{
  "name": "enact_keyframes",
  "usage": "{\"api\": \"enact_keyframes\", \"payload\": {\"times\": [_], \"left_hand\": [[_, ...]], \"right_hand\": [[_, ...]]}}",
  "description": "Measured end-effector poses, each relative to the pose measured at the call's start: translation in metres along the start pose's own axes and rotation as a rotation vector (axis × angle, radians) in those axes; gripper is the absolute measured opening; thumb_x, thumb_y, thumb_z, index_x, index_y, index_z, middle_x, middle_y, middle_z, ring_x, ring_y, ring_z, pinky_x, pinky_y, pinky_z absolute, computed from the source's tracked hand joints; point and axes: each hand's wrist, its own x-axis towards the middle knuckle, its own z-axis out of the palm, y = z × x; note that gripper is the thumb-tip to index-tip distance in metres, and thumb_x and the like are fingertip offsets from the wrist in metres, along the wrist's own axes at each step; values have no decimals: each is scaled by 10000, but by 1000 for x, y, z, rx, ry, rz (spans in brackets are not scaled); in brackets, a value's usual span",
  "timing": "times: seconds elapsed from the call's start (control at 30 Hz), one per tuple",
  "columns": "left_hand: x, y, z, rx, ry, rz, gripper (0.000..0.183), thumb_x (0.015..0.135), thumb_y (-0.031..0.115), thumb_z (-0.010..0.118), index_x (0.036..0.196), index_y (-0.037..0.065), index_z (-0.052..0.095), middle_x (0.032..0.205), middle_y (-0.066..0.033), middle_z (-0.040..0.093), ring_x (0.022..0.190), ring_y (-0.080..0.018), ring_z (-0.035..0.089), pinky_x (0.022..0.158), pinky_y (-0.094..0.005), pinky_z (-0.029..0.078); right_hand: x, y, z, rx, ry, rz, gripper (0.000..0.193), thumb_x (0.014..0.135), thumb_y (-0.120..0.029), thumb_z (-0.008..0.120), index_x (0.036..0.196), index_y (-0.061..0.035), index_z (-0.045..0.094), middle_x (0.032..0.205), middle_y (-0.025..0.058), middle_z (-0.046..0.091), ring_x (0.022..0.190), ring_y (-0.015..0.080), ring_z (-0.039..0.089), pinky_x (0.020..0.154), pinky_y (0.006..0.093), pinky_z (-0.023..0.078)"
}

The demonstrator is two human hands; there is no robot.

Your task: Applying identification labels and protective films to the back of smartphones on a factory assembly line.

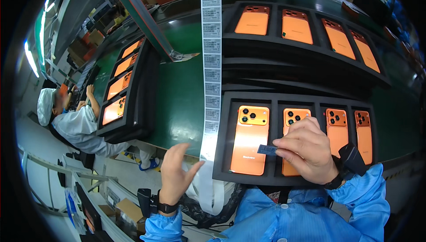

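Note:
My right hand (pixel 309 151) pinches a small grey printed label (pixel 266 149) between thumb and fingers. It is held above the near black foam tray (pixel 223 153), between the leftmost orange phone (pixel 249 153) and a second phone (pixel 288 164) partly covered by the hand. Two more orange phones lie on the tray's right side, all with camera lenses facing up. My left hand (pixel 174 173) is raised left of the tray with thumb and fingers apart and nothing in it. Beside it hangs a long white strip of printed labels (pixel 212 71), its lower end looping below the table edge.
Behind the near tray stand stacked black trays (pixel 275 47) of orange phones. More trays of phones (pixel 119 84) are at the left on the green table (pixel 177 104), near a metal post (pixel 141 18). A co-worker (pixel 73 118) sits at the far left. A black plastic bag (pixel 226 211) lies below.

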Motion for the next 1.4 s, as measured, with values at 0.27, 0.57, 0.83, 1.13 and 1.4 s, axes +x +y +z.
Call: {"api": "enact_keyframes", "payload": {"times": [0.27,0.57,0.83,1.13,1.4], "left_hand": [[41,39,15,-10,-535,601,319,678,84,750,970,25,636,1000,-137,596,919,-318,579,808,-395,471],[59,53,22,228,-696,695,270,719,142,707,961,71,610,859,-81,571,821,-252,605,714,-353,460],[46,47,24,298,-608,811,191,676,104,635,830,41,541,845,-101,514,754,-243,577,678,-343,481],[43,64,19,511,-671,768,150,692,94,605,812,14,560,951,-126,532,861,-240,585,739,-340,490],[78,39,28,119,-734,756,255,632,29,642,884,19,603,1052,-146,551,968,-310,549,819,-391,434]], "right_hand": [[8,19,10,-54,-31,-27,117,718,-69,731,816,-68,667,779,22,629,796,205,580,760,350,392],[8,37,23,70,-58,67,85,732,-77,717,800,-74,666,752,35,637,750,204,567,720,327,377],[-1,52,41,294,-56,311,81,786,-89,668,841,-29,673,787,68,665,754,224,603,692,335,440],[-5,55,44,466,-23,556,118,815,-86,677,907,-13,690,820,98,674,769,190,630,715,293,489],[-6,60,46,585,-19,654,134,840,-94,677,937,0,674,862,69,670,805,127,618,731,264,494]]}}
